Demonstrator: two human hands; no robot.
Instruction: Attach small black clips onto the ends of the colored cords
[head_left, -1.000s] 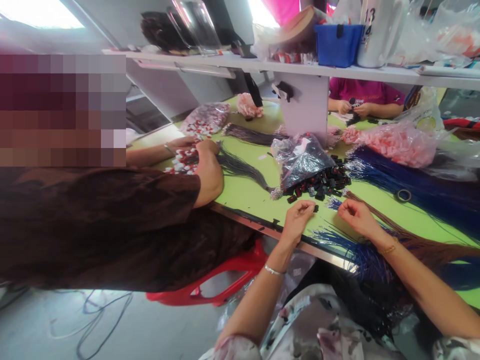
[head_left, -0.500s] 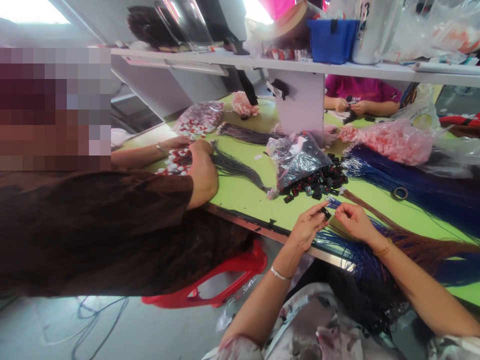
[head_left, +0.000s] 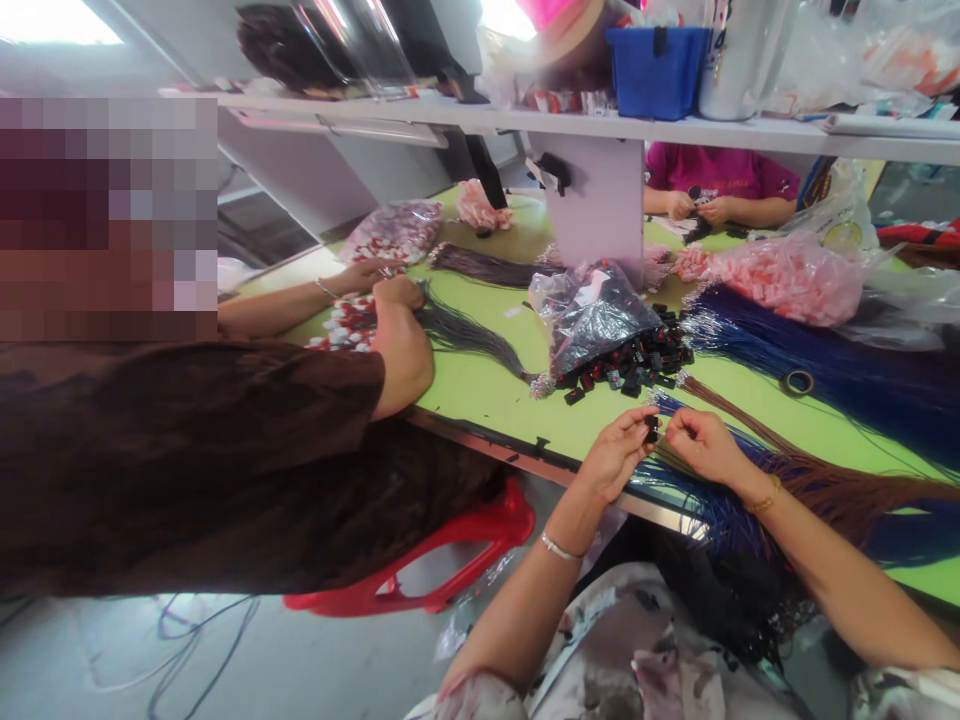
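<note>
My left hand [head_left: 616,450] pinches a small black connector housing [head_left: 652,429] between thumb and fingertips, above the table's front edge. Close by on the right, my right hand [head_left: 703,443] is closed in a pinch on a thin wire, whose pale tip points at the housing; most of it is hidden by the fingers. Beneath both hands lie blue wires [head_left: 675,480] with metal ends, and beside them a bundle of brown wires [head_left: 810,465]. A heap of black connector housings [head_left: 637,365] spills from a clear plastic bag [head_left: 596,320] just beyond.
At left, a co-worker's arm [head_left: 405,345] reaches over red and white connectors [head_left: 352,322] and dark wires [head_left: 472,335]. Another person [head_left: 720,185] works across the table. Pink connectors in a bag [head_left: 787,280], a tape roll [head_left: 796,383] and a red stool [head_left: 450,560] stand around.
The black housing has turned more upright in my left fingers. My right hand has shifted slightly left, toward it. The camera view has moved a little.
</note>
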